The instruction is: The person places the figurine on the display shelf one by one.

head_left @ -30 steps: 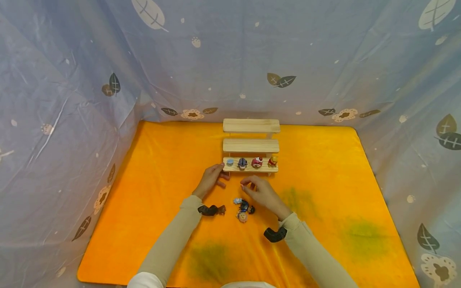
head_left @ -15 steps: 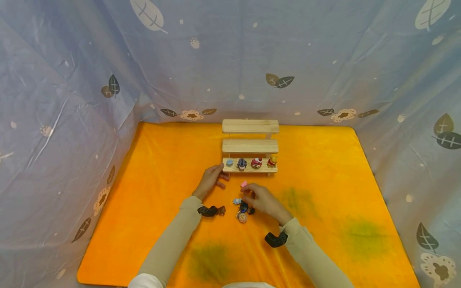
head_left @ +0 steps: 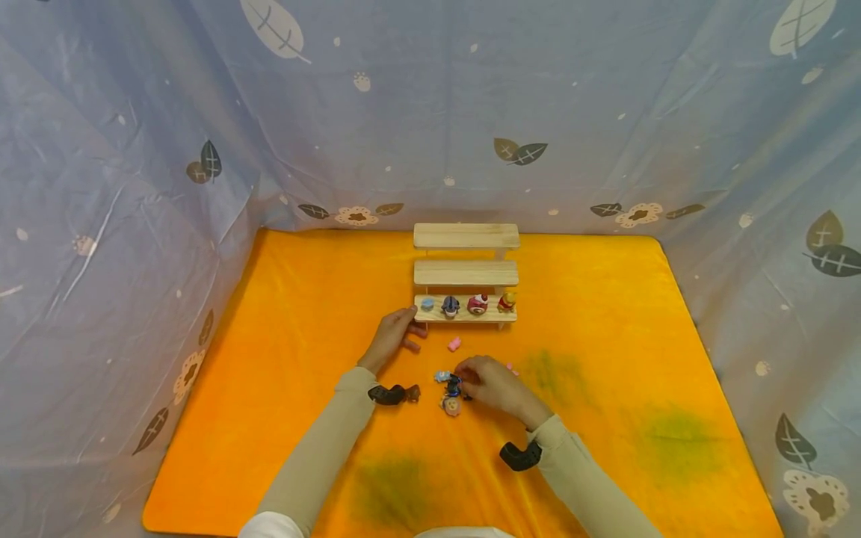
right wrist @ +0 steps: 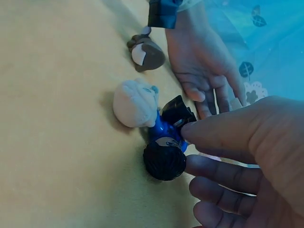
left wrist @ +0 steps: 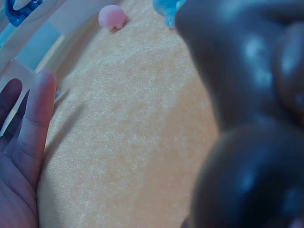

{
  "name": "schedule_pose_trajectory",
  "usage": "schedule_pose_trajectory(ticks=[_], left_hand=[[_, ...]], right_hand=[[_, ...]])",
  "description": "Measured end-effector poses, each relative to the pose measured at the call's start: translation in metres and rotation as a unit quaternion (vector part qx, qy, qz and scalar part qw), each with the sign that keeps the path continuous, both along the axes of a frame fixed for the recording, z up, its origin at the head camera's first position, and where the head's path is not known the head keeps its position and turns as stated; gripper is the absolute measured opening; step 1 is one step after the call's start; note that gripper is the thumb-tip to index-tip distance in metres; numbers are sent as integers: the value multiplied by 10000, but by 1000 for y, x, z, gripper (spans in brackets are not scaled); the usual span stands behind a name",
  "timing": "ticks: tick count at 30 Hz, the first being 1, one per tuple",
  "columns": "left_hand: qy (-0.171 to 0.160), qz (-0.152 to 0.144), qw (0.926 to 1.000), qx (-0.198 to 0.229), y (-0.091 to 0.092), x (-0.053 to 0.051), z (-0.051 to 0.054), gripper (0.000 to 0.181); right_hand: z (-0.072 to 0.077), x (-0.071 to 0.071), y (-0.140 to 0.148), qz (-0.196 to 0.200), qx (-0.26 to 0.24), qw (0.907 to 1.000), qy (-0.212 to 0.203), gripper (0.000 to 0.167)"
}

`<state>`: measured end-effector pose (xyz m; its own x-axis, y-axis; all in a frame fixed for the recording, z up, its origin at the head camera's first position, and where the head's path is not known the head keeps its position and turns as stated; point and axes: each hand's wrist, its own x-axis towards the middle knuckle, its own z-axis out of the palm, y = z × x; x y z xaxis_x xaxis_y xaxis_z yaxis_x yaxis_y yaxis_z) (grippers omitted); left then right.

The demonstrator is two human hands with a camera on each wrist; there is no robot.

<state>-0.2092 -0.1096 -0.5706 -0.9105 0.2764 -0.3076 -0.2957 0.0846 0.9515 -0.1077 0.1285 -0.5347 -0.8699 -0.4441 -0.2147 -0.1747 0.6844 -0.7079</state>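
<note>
My right hand (head_left: 496,387) is over a small group of figurines in front of a wooden stand. In the right wrist view its thumb and index finger pinch a black-haired figurine (right wrist: 165,164) with a blue body, lying on its side. Against that one lies a pale round-headed figurine (right wrist: 132,105); a light blue figurine (head_left: 442,376) is beside them. With fingers extended, my left hand (head_left: 392,334) touches the left end of the stand's bottom shelf (head_left: 464,317). A pink figurine (head_left: 454,344) lies between the hands and the stand.
The three-tier wooden stand (head_left: 466,273) bears several figurines on its lowest shelf, including a red one (head_left: 477,304) and a yellow bear (head_left: 507,302). A brown figurine (head_left: 413,393) lies near my left wrist. Right of my right hand is another pink piece (head_left: 513,369). Patterned curtains surround the orange cloth.
My right hand has let go of the pink figurine, which stays in front of the stand. It has moved nearer, to the black-haired figurine. The left hand keeps its place at the shelf.
</note>
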Motion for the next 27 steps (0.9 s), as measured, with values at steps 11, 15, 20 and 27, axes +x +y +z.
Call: schedule_pose_trajectory(ticks=[11, 15, 20, 27], left_hand=[[-56, -93, 9999, 3, -2, -2, -5, 59], [44, 1, 10000, -38, -1, 0, -3, 59], [100, 34, 9999, -61, 1, 0, -3, 58], [132, 47, 9999, -34, 0, 1, -3, 56]], right_hand=[[2, -1, -1, 336, 324, 9989, 77, 29], [3, 1, -1, 531, 482, 9972, 203, 32], [3, 3, -1, 660, 603, 9953, 368, 34], [3, 3, -1, 672, 652, 9941, 545, 33]])
